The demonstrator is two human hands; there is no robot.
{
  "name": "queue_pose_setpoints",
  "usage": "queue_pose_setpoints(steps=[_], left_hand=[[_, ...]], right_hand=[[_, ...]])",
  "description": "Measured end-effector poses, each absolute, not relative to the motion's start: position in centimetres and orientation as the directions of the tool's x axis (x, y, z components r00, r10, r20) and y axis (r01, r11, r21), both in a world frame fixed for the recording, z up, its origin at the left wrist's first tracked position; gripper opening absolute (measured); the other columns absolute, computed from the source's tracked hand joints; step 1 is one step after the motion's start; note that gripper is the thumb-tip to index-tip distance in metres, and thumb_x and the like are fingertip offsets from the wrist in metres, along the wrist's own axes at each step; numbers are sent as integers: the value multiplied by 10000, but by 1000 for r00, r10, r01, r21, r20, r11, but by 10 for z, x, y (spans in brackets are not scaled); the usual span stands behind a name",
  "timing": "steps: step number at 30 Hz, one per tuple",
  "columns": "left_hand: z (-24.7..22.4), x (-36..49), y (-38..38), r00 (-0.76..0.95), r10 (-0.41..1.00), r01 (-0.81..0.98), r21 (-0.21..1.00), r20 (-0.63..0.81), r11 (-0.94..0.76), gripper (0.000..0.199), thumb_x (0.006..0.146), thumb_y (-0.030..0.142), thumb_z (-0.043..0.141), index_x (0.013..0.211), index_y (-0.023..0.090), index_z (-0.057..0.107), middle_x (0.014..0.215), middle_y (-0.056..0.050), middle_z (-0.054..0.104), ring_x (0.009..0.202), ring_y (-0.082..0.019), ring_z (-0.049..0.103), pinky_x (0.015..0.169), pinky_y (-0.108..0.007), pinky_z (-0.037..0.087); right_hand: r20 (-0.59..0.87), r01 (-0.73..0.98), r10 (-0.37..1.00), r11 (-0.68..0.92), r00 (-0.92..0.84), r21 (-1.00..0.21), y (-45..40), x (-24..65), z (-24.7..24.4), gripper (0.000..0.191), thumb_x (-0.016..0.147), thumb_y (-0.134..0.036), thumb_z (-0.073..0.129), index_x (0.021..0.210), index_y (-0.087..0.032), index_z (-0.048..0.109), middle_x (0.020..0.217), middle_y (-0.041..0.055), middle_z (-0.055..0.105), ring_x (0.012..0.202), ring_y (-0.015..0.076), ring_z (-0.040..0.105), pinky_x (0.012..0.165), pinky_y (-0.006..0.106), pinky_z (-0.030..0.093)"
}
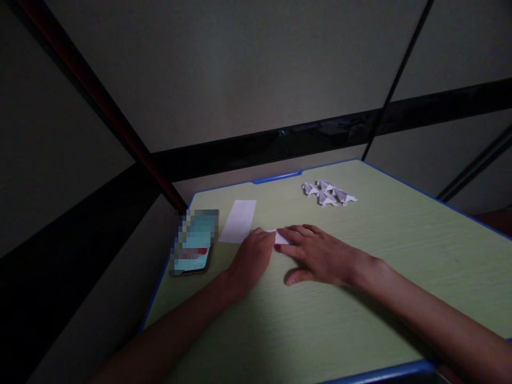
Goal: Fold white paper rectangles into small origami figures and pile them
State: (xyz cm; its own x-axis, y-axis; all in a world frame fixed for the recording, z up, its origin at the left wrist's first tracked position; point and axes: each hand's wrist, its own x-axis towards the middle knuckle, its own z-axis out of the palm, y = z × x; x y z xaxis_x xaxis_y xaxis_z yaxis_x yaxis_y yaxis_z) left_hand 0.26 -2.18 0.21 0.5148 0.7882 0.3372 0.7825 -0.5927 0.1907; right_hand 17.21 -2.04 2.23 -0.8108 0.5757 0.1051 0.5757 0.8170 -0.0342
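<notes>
A small white folded paper (282,238) lies on the green table between my hands. My left hand (253,257) is closed, its fingers bent down on the paper's left end. My right hand (316,253) lies flat with fingers spread, the fingertips on the paper's right part and the thumb apart on the table. Much of the paper is hidden under the fingers. A flat white sheet (238,221) rests just beyond my left hand. Several folded paper figures (328,193) sit together farther back on the right.
A phone (197,241) with a lit, partly blurred screen lies at the table's left edge. The green table (400,234) has a blue rim and stands against a grey panelled wall with a glossy black band.
</notes>
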Motion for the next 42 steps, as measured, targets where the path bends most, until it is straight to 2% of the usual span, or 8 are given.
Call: queue_pose_setpoints(steps=[9, 12, 15, 23, 27, 32, 38, 42], left_hand=[[0, 4, -21, 515, 815, 795, 208, 266, -570, 202, 784, 60, 376, 845, 91, 566, 743, -71, 548, 755, -173, 473, 667, -281, 427], [-1, 3, -19, 524, 803, 763, 261, 284, -591, 237, 791, 59, 362, 928, 99, 551, 776, -69, 543, 776, -165, 471, 676, -271, 425], [1, 3, -17, 532, 798, 740, 304, 281, -600, 241, 786, 45, 358, 893, 115, 562, 769, -57, 542, 774, -159, 473, 683, -271, 422], [-3, 0, -11, 560, 744, 668, 333, 365, -666, 192, 786, 68, 395, 840, 148, 561, 804, -37, 573, 787, -149, 488, 712, -278, 422], [-4, -6, -11, 543, 732, 660, 330, 412, -675, 138, 777, 93, 434, 758, 112, 570, 822, -64, 581, 801, -151, 501, 735, -283, 426], [-2, -12, -14, 535, 723, 627, 368, 436, -686, 131, 744, 75, 483, 762, 118, 605, 779, -48, 572, 751, -131, 521, 682, -245, 435], [-1, -13, -11, 521, 717, 605, 392, 463, -693, 120, 728, 83, 510, 729, 105, 628, 728, -48, 602, 690, -119, 548, 636, -222, 443], [-1, -12, -11, 510, 704, 603, 378, 495, -702, 141, 715, 73, 522, 805, 106, 626, 757, -56, 622, 706, -127, 557, 639, -232, 453]], right_hand=[[-48, 545, 555, 792, -830, -275, -14, 183, 28, 740, 667, -617, 434, 1248, -163, 371, 1349, 160, 256, 1221, 312, 233, 965, 451, 231], [-13, 493, 522, 795, -853, -355, -9, 189, 32, 678, 696, -565, 457, 1215, -131, 407, 1313, 151, 333, 1200, 261, 297, 973, 396, 256], [81, 465, 539, 786, -839, -407, -2, 191, 33, 594, 734, -505, 460, 1150, -81, 444, 1224, 158, 440, 1111, 217, 414, 935, 339, 326], [85, 554, 592, 789, -802, -267, 2, 189, 28, 482, 769, -507, 395, 997, -94, 494, 994, 161, 551, 940, 250, 509, 808, 397, 409], [87, 563, 590, 798, -803, -214, 1, 189, 26, 516, 775, -525, 354, 1107, -140, 447, 1085, 153, 530, 1045, 283, 450, 844, 440, 381], [39, 493, 513, 841, -858, -224, 2, 193, 23, 529, 764, -525, 381, 1170, -188, 425, 1284, 108, 389, 1180, 310, 303, 919, 466, 311], [34, 477, 503, 837, -864, -268, 2, 194, 26, 524, 764, -489, 420, 1188, -181, 415, 1282, 110, 395, 1202, 278, 283, 949, 432, 291], [45, 445, 475, 851, -879, -279, 2, 193, 27, 523, 767, -480, 419, 1204, -193, 413, 1291, 112, 384, 1216, 249, 275, 971, 428, 257]])
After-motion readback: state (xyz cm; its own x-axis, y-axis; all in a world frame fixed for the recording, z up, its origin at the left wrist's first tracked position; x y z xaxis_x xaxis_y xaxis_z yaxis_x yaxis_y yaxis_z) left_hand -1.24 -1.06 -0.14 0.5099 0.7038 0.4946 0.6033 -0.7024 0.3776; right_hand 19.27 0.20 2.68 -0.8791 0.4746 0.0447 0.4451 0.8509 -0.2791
